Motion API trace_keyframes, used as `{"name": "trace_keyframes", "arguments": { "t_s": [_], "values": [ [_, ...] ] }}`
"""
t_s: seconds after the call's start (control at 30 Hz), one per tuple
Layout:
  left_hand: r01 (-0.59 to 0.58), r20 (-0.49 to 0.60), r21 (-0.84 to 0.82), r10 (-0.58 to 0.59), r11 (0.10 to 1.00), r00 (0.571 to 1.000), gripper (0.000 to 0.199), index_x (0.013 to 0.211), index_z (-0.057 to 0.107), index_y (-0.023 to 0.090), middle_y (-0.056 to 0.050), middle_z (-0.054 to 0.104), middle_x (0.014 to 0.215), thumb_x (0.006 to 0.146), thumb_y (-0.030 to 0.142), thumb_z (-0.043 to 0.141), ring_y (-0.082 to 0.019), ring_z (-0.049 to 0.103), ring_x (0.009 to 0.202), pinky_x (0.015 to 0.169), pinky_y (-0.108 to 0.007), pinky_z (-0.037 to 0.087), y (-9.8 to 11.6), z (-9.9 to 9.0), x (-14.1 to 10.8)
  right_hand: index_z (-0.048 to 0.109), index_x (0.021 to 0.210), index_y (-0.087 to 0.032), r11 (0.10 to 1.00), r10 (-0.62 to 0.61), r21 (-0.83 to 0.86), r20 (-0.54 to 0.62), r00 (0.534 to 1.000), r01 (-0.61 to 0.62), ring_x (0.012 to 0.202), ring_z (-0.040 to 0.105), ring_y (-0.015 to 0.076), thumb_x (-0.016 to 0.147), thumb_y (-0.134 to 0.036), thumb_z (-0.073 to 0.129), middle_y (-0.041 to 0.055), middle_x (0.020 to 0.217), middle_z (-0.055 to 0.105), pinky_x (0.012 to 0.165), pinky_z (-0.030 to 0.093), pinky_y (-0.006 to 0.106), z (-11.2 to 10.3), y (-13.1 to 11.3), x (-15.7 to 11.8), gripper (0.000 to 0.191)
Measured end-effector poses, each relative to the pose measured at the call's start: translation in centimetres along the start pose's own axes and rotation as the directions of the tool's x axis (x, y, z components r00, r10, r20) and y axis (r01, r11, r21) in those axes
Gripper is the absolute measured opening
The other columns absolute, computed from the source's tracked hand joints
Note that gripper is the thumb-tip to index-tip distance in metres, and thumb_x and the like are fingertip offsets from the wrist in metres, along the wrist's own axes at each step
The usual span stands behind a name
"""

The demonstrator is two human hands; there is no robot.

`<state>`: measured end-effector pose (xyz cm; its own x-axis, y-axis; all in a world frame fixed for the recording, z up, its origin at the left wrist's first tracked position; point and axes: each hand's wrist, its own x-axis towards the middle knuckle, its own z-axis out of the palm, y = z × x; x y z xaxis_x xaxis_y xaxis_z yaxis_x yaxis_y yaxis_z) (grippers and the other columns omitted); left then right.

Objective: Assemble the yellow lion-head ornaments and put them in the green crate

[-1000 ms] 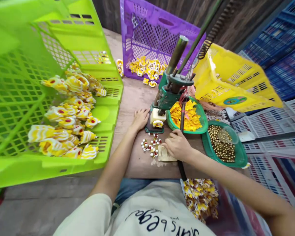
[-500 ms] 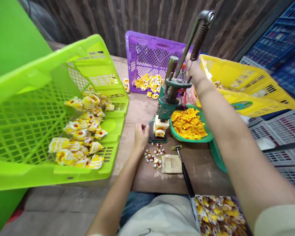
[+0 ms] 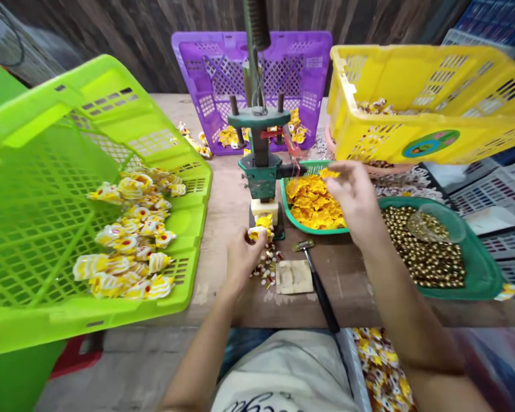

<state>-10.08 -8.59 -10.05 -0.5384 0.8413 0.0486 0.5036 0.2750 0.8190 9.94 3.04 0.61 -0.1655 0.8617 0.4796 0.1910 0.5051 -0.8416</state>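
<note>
My left hand [image 3: 245,257] is closed at the front of a green hand press [image 3: 261,180], its thumb and fingers pinching a small yellow-and-white plastic piece [image 3: 254,233] just below the press's cream block [image 3: 264,208]. Over the green basket [image 3: 285,209] of thin yellow plastic pieces [image 3: 311,203], my right hand [image 3: 355,200] has a yellow plastic piece [image 3: 327,173] at its fingertips. Small white-and-red parts [image 3: 266,269] lie scattered on the table under my left hand.
A lime crate [image 3: 154,309] with yellow-and-white pieces lies at left. Behind the press stands a purple crate [image 3: 321,63]; a yellow crate [image 3: 476,137] is at back right. A hammer [image 3: 321,286], a square block [image 3: 294,277] and a green tray [image 3: 489,280] of gold beads sit nearer.
My right hand has come down from beside the press lever to the basket of yellow pieces. My left hand has moved onto the yellow-and-white piece at the press. The view has shifted.
</note>
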Motion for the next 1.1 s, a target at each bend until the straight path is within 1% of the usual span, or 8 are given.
{"name": "trace_keyframes", "arguments": {
  "t_s": [0.07,0.17,0.33,0.47,0.6,0.7,0.9,1.1],
  "values": [
    [0.096,0.137,-0.207,-0.068,0.974,0.988,0.044,0.063,0.046,0.022,0.001,0.049,0.055,0.081,0.062,0.049,-0.014,0.048,0.055,0.053,-0.026,0.034,-0.9,0.1,-1.6,0.061,0.1,-0.023,0.982,0.159,0.088,0.08,0.984,-0.166,0.1,0.067,0.0203,0.089,-0.037,0.06,0.0055,0.106,0.069,0.083,0.057,0.035,-0.9,-0.7,-5.4,0.017],
    [0.305,0.358,-0.424,-0.152,0.853,0.921,0.044,0.062,0.047,0.021,0.002,0.046,0.051,0.083,0.06,0.045,-0.012,0.044,0.049,0.052,-0.026,0.037,-1.0,0.8,-4.1,0.061,0.104,-0.022,0.893,0.362,0.22,0.163,0.918,-0.392,0.097,0.068,0.0202,0.087,-0.039,0.06,0.0074,0.107,0.07,0.08,0.057,0.034,-0.1,-0.3,-11.1,0.024],
    [0.537,0.543,-0.599,-0.192,0.593,0.818,0.037,0.073,0.057,0.018,-0.002,0.058,0.065,0.078,0.054,0.055,-0.01,0.047,0.052,0.051,-0.024,0.038,1.9,1.8,-7.1,0.056,0.122,-0.021,0.729,0.486,0.442,0.202,0.85,-0.522,0.121,0.061,0.0214,0.086,-0.04,0.062,0.0104,0.129,0.065,0.101,0.052,0.037,2.0,0.7,-15.0,0.041],
    [0.771,0.761,-0.594,-0.151,0.23,0.631,0.042,0.084,0.061,0.015,-0.003,0.058,0.064,0.081,0.056,0.051,-0.012,0.05,0.051,0.05,-0.023,0.041,3.7,2.2,-8.4,0.054,0.127,-0.02,0.688,0.482,0.505,0.218,0.849,-0.521,0.122,0.06,0.0218,0.087,-0.039,0.064,0.0106,0.132,0.063,0.105,0.049,0.036,1.7,-0.3,-15.9,0.045],
    [0.913,0.916,-0.398,0.024,-0.09,0.401,0.047,0.07,0.056,0.014,0.0,0.046,0.051,0.087,0.057,0.045,-0.009,0.042,0.042,0.043,-0.02,0.037,4.9,3.0,-9.4,0.057,0.128,-0.022,0.727,0.426,0.492,0.226,0.876,-0.48,0.123,0.059,0.0214,0.09,-0.039,0.063,0.0079,0.133,0.062,0.102,0.049,0.032,1.1,-1.1,-16.1,0.042],
    [0.946,0.949,-0.278,0.106,-0.168,0.298,0.05,0.061,0.05,0.013,0.002,0.037,0.045,0.091,0.052,0.043,-0.005,0.033,0.035,0.037,-0.015,0.03,5.9,3.3,-10.0,0.06,0.126,-0.024,0.728,0.441,0.453,0.266,0.857,-0.515,0.111,0.064,0.0192,0.091,-0.042,0.06,0.0052,0.127,0.065,0.091,0.052,0.028,0.9,-1.0,-16.0,0.039],
    [0.953,0.973,-0.155,0.126,-0.261,0.193,0.038,0.059,0.042,0.015,0.007,0.027,0.045,0.092,0.033,0.048,-0.001,0.018,0.031,0.031,-0.009,0.016,6.8,3.1,-10.7,0.065,0.11,-0.023,0.573,0.542,0.538,0.317,0.779,-0.618,0.091,0.064,0.0145,0.088,-0.044,0.064,0.0014,0.102,0.07,0.078,0.051,0.022,0.6,0.4,-15.8,0.03],
    [0.946,0.977,-0.124,0.128,-0.301,0.168,0.033,0.065,0.048,0.013,0.007,0.031,0.047,0.092,0.032,0.047,0.001,0.021,0.031,0.03,-0.006,0.017,6.6,3.2,-10.8,0.064,0.108,-0.023,0.521,0.566,0.586,0.307,0.765,-0.621,0.09,0.063,0.0129,0.089,-0.047,0.063,0.0015,0.101,0.068,0.077,0.05,0.021,0.5,1.8,-16.1,0.031]
  ]
}}
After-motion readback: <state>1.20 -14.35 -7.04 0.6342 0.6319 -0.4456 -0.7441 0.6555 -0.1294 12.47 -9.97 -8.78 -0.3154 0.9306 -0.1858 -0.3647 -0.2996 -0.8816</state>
